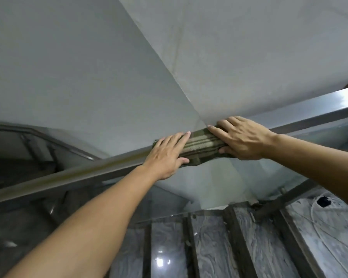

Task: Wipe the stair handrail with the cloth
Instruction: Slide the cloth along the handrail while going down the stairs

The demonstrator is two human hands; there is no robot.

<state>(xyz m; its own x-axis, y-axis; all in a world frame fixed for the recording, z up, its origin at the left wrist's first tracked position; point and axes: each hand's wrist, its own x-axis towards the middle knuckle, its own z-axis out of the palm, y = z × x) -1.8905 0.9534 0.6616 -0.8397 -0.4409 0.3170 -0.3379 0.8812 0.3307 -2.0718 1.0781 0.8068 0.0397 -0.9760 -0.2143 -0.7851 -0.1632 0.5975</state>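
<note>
A long metal handrail (74,177) runs diagonally from lower left to upper right across the head view. A green and beige striped cloth (201,145) is draped over the rail near its middle. My left hand (167,155) lies flat on the cloth's left end, thumb curled under the rail. On the cloth's right end rests my right hand (241,137), fingers spread over the top and thumb below. Both hands press the cloth against the rail.
A glass panel (219,189) hangs below the rail. Grey marble stair treads (265,243) with dark edges descend at the bottom right. Plain grey walls (88,67) meet in a corner behind the rail. A second rail (48,137) slopes at the far left.
</note>
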